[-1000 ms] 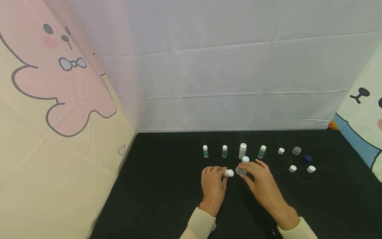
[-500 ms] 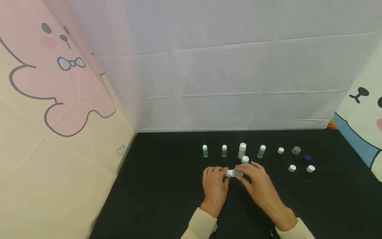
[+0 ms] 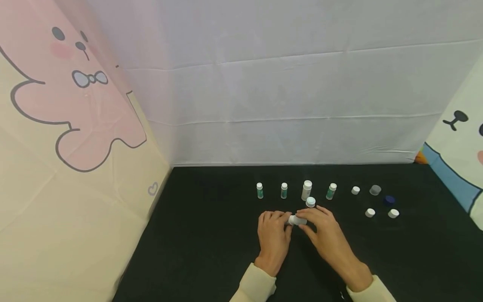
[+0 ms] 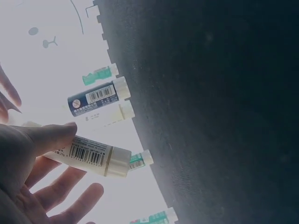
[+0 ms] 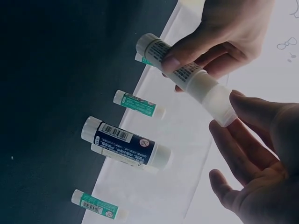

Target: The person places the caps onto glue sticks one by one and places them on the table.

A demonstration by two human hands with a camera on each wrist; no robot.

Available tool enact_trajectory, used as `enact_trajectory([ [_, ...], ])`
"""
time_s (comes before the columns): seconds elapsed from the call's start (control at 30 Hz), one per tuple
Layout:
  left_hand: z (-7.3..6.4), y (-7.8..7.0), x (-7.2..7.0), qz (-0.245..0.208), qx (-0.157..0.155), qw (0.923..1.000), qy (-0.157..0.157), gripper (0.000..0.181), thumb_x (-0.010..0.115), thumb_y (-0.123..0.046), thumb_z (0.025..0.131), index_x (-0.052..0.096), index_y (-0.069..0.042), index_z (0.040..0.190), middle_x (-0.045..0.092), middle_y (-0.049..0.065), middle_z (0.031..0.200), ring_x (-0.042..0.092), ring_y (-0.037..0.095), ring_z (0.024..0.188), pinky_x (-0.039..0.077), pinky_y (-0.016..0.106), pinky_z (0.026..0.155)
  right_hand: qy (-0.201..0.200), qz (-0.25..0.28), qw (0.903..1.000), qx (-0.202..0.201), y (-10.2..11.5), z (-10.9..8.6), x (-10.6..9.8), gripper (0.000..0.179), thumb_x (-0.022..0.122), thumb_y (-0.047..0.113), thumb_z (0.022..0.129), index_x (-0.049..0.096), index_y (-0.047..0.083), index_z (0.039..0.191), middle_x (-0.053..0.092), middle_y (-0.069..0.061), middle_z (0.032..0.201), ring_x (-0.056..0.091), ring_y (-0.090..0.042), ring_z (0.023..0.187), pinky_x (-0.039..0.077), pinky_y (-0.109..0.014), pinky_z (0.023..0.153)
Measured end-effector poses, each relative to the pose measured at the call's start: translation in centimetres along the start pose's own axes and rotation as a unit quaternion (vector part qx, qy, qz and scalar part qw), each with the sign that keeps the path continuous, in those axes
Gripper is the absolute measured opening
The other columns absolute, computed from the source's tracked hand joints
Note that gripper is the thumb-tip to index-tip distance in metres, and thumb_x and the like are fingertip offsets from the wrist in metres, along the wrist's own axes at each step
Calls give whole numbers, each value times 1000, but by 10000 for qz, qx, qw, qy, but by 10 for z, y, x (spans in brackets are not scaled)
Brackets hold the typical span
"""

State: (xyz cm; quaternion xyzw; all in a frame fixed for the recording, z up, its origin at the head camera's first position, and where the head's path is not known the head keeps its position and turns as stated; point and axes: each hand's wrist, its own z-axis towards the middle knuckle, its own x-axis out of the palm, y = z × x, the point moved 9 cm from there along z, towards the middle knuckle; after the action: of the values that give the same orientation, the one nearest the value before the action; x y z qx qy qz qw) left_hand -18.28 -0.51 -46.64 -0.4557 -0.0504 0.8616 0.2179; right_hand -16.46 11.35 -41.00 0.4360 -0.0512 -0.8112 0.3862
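Tabletop, black (image 3: 188, 251), spread beneath all the fingers. Right hand (image 3: 327, 233), thumb and fingertips nipping one small article, remaining fingers loose. Left hand (image 3: 274, 239), thumb and fingers wrapped round one tube. Navy-labelled tube (image 5: 125, 140), upright just beyond the right fingertips. Barcoded white tube (image 4: 88, 154), in the left fingers, tilted, one end towards the right hand; we judge it gripped mid-body to steady it and leave that end free. Standing white tube (image 3: 306, 191), close behind the navy one. Green tubes, three (image 3: 331, 191), upright beyond both hands' fingers, spaced, we suppose, for separate reach. Translucent cap (image 5: 218, 106), between right thumb and fingertips, meeting the tube's end in line; how firmly seated, we cannot tell. Clear lid (image 3: 375, 190), navy cap (image 3: 389, 200) and white caps, three (image 3: 370, 213), right of the right fingers, grouped, we think, to keep loose parts out of the way.
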Motion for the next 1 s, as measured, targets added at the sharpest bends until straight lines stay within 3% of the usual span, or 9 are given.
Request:
enact_trajectory([
  [0.43, -2, -4, 2, -41, 176, 9997, 144, 32, 98, -16, 74, 84, -18, 103, 77, -5, 97, 73, 13, 92, 56, 46, 103, 333, 118, 9987, 376, -9, -4, 11, 39, 92, -9, 70, 78, 1, 105, 79, -10, 106, 74, -34, 102, 53, -62, 99],
  [0.77, -2, -8, 0, 201, 381, 9988, 217, 26, 95, -20, 79, 84, -20, 103, 77, -6, 95, 74, 11, 91, 54, 47, 106, 219, 81, 9991, 355, -10, -7, 13, 39, 93, -8, 69, 78, 3, 103, 78, -8, 103, 74, -32, 100, 60, -52, 86],
  [1.0, -3, -9, -1, 388, 563, 9972, 312, 23, 94, -23, 80, 84, -22, 101, 77, -7, 96, 73, 11, 90, 53, 45, 108, 172, 144, 9987, 457, -13, -10, 17, 40, 93, -9, 67, 78, 3, 102, 79, -8, 101, 75, -31, 99, 60, -52, 86],
])
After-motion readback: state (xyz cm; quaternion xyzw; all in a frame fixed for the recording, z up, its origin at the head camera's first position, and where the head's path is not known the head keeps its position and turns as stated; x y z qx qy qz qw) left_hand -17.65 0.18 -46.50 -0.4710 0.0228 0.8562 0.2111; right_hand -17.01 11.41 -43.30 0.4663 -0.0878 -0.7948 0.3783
